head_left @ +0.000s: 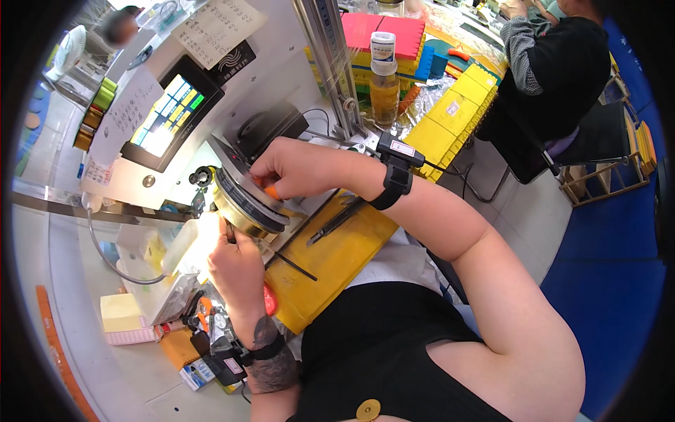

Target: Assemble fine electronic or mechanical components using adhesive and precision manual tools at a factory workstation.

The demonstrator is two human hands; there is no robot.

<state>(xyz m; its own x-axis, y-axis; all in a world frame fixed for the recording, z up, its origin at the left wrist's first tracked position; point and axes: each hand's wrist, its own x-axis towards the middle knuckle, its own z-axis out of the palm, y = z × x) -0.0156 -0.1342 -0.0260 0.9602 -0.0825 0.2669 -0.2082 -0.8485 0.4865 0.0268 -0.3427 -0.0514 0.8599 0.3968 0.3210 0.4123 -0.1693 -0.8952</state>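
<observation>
Black top [380,337] lies nearest, lower centre of frame; a round brass-coloured part [249,204] with dark bands sits left of centre, between my hands. Right hand [292,169], above it: fingers curled, orange at the tips, grip unclear. Left hand [238,264], below: fingers bunched near its edge; cannot tell whether I hold anything.
</observation>
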